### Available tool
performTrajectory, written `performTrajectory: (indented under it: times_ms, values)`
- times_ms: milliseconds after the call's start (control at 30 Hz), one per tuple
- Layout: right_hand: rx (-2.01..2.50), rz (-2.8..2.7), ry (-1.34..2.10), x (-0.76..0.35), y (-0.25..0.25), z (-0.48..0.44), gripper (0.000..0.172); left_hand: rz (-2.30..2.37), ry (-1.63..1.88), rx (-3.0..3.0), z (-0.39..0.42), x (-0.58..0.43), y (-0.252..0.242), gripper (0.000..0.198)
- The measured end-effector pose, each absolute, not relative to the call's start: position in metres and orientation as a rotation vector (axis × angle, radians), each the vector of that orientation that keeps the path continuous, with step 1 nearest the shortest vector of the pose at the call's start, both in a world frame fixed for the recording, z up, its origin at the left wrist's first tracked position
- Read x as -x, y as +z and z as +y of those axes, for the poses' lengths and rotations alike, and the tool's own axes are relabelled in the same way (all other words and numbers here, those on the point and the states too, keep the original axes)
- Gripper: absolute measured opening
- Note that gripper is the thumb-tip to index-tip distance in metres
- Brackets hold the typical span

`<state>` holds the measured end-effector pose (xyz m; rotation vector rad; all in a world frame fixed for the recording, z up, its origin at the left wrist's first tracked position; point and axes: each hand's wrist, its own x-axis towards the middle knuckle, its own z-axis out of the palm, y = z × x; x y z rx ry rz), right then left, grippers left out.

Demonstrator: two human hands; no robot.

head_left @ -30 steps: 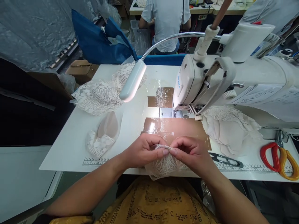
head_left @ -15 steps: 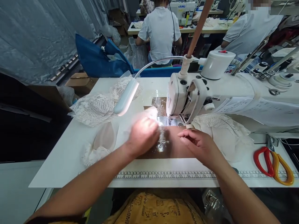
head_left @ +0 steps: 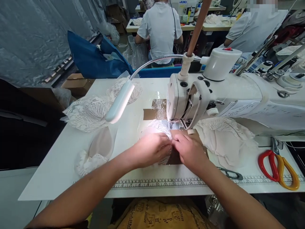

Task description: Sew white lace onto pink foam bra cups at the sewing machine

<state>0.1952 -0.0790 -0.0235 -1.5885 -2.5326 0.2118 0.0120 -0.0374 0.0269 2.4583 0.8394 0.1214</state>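
A white lace piece [head_left: 154, 127] lies at the left of the sewing machine's needle area [head_left: 182, 124]. My left hand [head_left: 153, 149] is closed on this lace piece, fingertips at its right edge. My right hand [head_left: 188, 150] pinches the same edge, its fingertips meeting those of the left hand just in front of the presser foot. Beneath both hands is a brown taped patch [head_left: 175, 156] on the table. The fingers partly hide the edge being held.
White lace cups [head_left: 91, 109] lie on the left of the table [head_left: 54, 165], beneath a lamp [head_left: 120, 101]. More pale lace fabric [head_left: 226, 140] sits under the machine arm. Scissors [head_left: 277, 168], thread snips [head_left: 230, 173] and a printed ruler [head_left: 166, 183] are near the front edge. Co-workers sit beyond.
My left hand has brought the lace piece rightward and down, in front of the needle area. My right hand has shifted left to meet it and now grips its edge.
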Motion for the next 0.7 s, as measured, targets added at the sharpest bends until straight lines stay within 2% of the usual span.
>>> performTrajectory:
  times_ms: [100,267,700]
  values:
    - [1.628,-2.554,0.092,-0.194,-0.025,-0.079,0.031,0.873,0.302,-2.599,-0.027,-0.007,0.005,0.032]
    - [1.71,-2.52,0.018,-0.19,-0.026,-0.075,0.035,0.892,0.365,-2.736,-0.019,-0.009,-0.027,0.032]
    - [1.881,-2.45,0.028,-0.176,-0.022,-0.063,0.04,0.797,0.451,-2.752,0.01,-0.007,-0.032,0.028]
